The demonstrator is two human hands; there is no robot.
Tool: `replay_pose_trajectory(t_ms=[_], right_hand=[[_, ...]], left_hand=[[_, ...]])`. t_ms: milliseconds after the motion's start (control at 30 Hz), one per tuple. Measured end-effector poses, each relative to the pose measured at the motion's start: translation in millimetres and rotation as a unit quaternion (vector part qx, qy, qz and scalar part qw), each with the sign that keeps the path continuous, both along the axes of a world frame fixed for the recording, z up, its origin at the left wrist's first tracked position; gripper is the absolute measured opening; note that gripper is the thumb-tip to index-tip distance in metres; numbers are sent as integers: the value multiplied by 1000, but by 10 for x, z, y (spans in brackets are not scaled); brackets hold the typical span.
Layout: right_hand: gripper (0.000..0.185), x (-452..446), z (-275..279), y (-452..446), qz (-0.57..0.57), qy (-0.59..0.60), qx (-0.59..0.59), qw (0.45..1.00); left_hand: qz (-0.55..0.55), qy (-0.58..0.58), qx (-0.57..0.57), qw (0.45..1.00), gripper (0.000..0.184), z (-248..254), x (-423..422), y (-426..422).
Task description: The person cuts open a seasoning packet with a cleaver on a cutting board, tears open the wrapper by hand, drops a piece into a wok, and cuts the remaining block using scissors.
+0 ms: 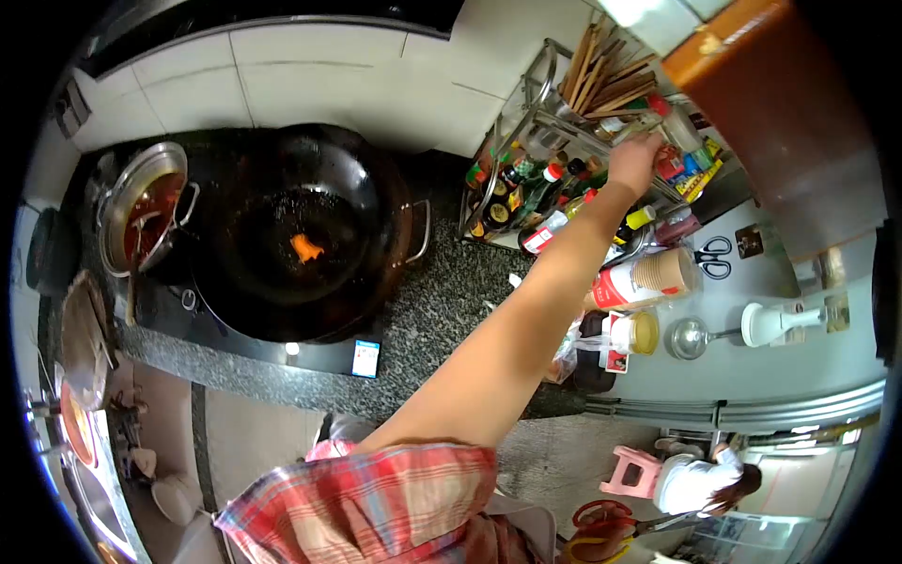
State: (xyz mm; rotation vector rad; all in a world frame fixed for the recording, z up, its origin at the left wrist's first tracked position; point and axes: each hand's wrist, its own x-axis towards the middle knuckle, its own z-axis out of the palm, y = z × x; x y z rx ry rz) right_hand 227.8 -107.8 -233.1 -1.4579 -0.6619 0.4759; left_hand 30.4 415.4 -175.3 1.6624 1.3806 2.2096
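My right hand (637, 160) reaches over to the upper shelf of a metal seasoning rack (573, 132). Its fingertips are among the jars there, and whether they grip one is hidden. Near it are a clear jar (683, 130), a red packet (669, 163) and a yellow box (701, 180). Below my wrist, the lower shelf holds several sauce bottles (543, 188). A black wok (371, 202) sits on the stove at left, with a shiny, wet-looking inside and an orange lump (305, 248) near its middle. My left hand is out of view.
Left of the wok stands a steel pot (113, 230) with red liquid and a spoon. Chopsticks (601, 80) stand behind the rack. Paper cups (658, 273), scissors (714, 258) and a ladle (691, 338) are at right. Lower right, a person (691, 484) is near a pink stool (631, 470).
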Motion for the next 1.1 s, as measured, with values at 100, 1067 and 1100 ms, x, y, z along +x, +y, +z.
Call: replay_pose_trajectory(t_ms=[100, 1067, 1100], right_hand=[[48, 54, -2, 100, 27, -31, -2, 999], [33, -224, 181, 181, 228, 105, 25, 968], [34, -183, 131, 160, 226, 85, 22, 970]], left_hand=[[41, 104, 15, 994, 11, -75, -94, 174], [259, 157, 27, 953, 21, -418, -247, -60], [275, 142, 9, 951, 20, -411, -228, -54]])
